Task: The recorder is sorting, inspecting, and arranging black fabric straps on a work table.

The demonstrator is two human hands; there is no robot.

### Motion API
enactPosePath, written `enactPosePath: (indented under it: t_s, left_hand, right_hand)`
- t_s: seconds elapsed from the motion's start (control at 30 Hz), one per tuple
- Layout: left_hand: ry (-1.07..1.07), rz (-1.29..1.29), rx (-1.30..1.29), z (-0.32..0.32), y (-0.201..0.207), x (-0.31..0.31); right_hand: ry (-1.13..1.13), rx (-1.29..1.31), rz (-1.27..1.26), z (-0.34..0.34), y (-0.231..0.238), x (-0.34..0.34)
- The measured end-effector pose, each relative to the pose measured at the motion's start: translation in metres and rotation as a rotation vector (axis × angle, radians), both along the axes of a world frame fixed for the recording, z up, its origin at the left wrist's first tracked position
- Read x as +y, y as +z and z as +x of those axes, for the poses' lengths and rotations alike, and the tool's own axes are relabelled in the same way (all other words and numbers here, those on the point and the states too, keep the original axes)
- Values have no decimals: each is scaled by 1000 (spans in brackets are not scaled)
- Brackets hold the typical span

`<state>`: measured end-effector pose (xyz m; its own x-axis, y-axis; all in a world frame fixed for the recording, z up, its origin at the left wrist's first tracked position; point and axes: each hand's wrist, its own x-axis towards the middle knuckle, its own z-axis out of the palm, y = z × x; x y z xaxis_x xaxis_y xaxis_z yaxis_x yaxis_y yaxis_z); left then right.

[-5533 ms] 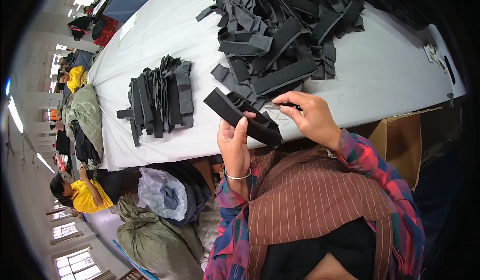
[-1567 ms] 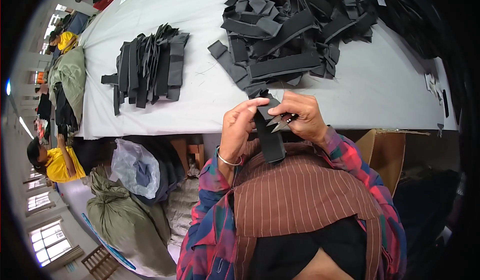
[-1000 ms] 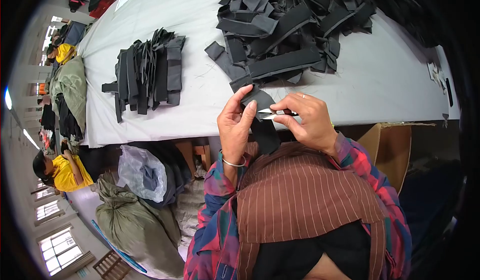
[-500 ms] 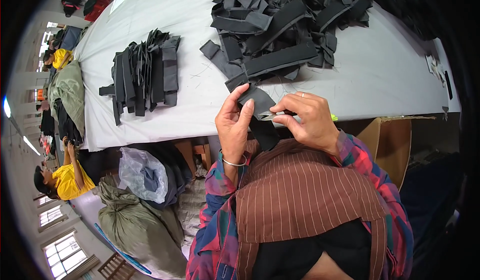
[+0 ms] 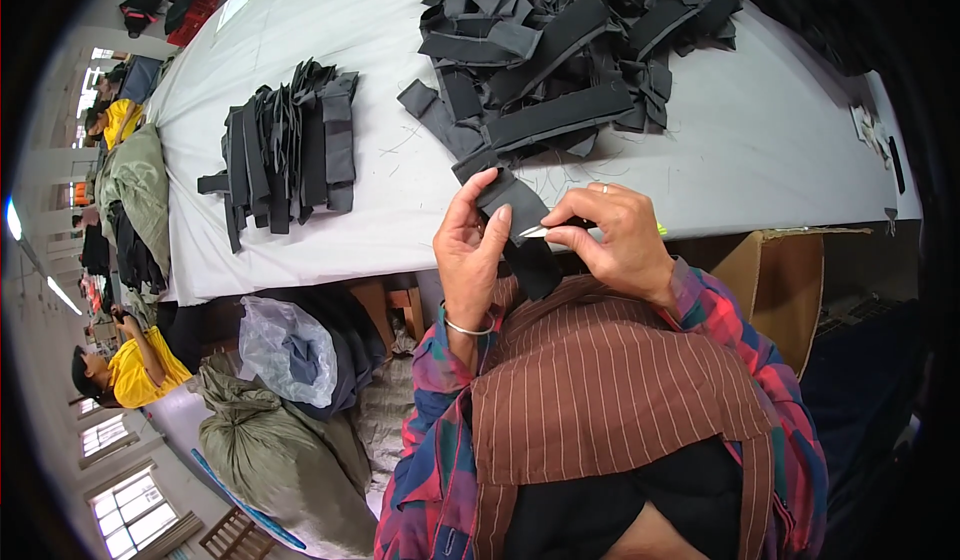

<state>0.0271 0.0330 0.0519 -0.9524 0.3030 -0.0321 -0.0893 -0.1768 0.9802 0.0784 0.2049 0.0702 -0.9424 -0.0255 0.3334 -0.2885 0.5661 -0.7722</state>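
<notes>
Between the thumb and fingers of my left hand point(image 5: 470, 235) is a dark grey fabric strip point(image 5: 515, 203), folded, with its black lower end hanging over the table edge. My right hand point(image 5: 615, 230) pinches a slim pointed tool point(image 5: 535, 231) with a pale tip. That tip lies against the strip's lower right edge; the rest of the tool is mostly hidden by my fingers, so its exact kind cannot be made out. A bit of bright yellow-green shows behind my right hand. Just beyond my hands, a large loose heap of similar dark strips point(image 5: 560, 60) covers the table.
A neater stack of strips point(image 5: 290, 155) stands at the left on the white-covered table point(image 5: 380, 220). Loose threads lie around. Below the edge are a cardboard box point(image 5: 785, 290), a clear plastic bag point(image 5: 290, 350) and a green sack point(image 5: 270, 450). A person in yellow point(image 5: 145, 365) works far left.
The tool's tip, showing as two spread points before, now looks like one closed point on the strip. My hands have barely shifted. The person in yellow has lowered their arms somewhat.
</notes>
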Motion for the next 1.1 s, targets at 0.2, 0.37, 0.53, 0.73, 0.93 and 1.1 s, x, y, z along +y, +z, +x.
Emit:
enactPosePath:
  t_s: [0.2, 0.37, 0.53, 0.73, 0.93, 1.1]
  left_hand:
    - [-72, 51, -42, 3, 0, -4]
    - [-98, 50, -10, 7, 2, -2]
    - [-132, 35, -1, 9, 2, 3]
    - [-140, 25, -13, 9, 3, 4]
    - [-154, 30, -57, 8, 3, 3]
    - [-163, 5, -60, 8, 5, 2]
  right_hand:
    - [-82, -42, -92, -4, 2, 3]
    - [-82, -73, -45, -11, 0, -3]
    - [-62, -73, -25, -15, -2, -8]
    - [-55, -50, -24, -17, -4, -10]
    - [-56, -87, -39, -18, -4, -8]
    - [-52, -131, -68, -18, -4, -4]
